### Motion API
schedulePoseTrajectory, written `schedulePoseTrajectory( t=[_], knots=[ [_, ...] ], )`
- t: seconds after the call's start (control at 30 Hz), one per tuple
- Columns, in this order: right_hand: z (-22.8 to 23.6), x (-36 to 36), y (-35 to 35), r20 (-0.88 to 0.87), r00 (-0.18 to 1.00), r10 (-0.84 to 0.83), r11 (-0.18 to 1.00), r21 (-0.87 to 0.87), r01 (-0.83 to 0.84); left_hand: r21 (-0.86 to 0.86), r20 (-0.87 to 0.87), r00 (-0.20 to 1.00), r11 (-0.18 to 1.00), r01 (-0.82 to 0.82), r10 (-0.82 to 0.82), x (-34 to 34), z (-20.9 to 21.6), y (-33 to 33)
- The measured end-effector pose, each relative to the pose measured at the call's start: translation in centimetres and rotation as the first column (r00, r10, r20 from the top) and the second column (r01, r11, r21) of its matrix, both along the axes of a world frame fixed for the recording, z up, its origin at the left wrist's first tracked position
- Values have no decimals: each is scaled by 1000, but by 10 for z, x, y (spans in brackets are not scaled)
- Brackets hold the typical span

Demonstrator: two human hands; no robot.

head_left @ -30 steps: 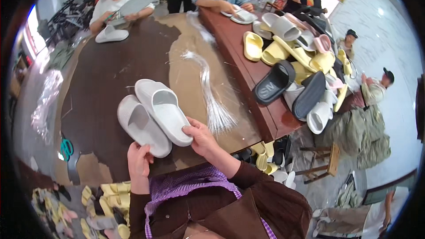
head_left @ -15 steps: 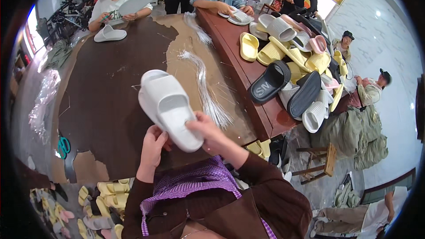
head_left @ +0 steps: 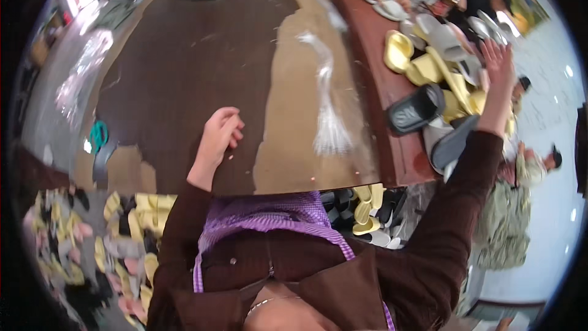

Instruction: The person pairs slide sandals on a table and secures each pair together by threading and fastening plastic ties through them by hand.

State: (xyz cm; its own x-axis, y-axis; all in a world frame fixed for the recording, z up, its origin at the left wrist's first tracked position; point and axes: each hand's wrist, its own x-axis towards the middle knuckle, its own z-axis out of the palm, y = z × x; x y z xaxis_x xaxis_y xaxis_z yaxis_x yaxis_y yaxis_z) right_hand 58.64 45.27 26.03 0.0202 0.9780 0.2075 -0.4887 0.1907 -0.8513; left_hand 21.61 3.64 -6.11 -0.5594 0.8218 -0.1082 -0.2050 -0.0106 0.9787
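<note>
A: Right hand (head_left: 499, 62)?
B: Fingers spread wide; contact blurred, cannot tell.
A: Pale slides (head_left: 490, 28)?
B: Pair, apparently; just beyond those fingertips.
A: Handling?
B: Presumably light, springy foam; smooth, not fragile. Best hold: heel edge, thumb on footbed, or the strap.
A: Left hand (head_left: 220, 132)?
B: Fingers loosely curled, empty; dark tabletop (head_left: 184, 73) beneath them.

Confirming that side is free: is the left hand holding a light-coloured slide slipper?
No, the bare, half-curled left hand shows no slipper, just the dark brown tabletop around it.
</note>
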Motion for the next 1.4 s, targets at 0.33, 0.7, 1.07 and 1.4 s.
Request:
schedulePoseTrajectory(
  t=[0.33, 0.7, 1.07, 1.4],
  knots=[
    [-194, -142, -146, 452, 694, 561, 749, 81, -658, -25, 21, 999, 999, -46, 46, -2, 0, 2],
    [-265, -249, -202, 797, 142, 586, 440, -166, -883, 19, 85, 995, 998, -56, 54, -14, -2, 0],
    [-333, -319, -99, 936, -60, -346, 622, 181, -762, 42, 159, 978, 989, -140, 132, -7, 1, -3],
    [-323, -297, -274, 928, 263, -265, 103, 298, -949, 95, 169, 956, 961, -260, 242, -17, -1, -5]
  ],
)
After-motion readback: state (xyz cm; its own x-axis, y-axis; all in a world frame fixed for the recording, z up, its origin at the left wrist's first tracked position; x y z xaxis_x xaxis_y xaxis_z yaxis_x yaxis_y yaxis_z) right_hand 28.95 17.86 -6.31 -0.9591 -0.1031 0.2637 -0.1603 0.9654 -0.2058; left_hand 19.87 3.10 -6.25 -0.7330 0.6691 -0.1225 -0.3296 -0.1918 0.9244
